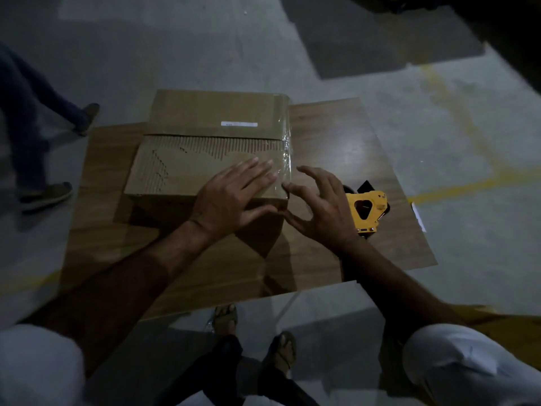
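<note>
The cardboard box (pixel 187 168) sits on the wooden desk (pixel 336 136), and everything else is placed from it. The left grip (pixel 231 197), a bare hand, lies flat on the box's top near its right edge, fingers straight and pressing down, holding nothing. The right grip (pixel 319 206) is at the box's near right corner, its fingers spread and loosely bent. Its fingertips seem to touch the edge where the clear tape (pixel 285 159) folds over, and nothing is clasped in it. The tape runs along the box's right edge and looks crinkled toward the far end. My judgement is that smoothing it unevenly could trap more creases or air, so the seal would lift at the corner. A sideways push might also slide the box across the glossy desk. The yellow tape dispenser (pixel 366 209) lies just right of the box, close behind the right wrist, and a careless draw-back could knock it. Counted: one box, one white label (pixel 239 123) on its far flap, one visible strip of tape, one dispenser, one desk, two grips. Left of the box, on the floor (pixel 456 112), are two shoes (pixel 49 193) of another person. On the near side of the box are two sandalled feet (pixel 225 317).
</note>
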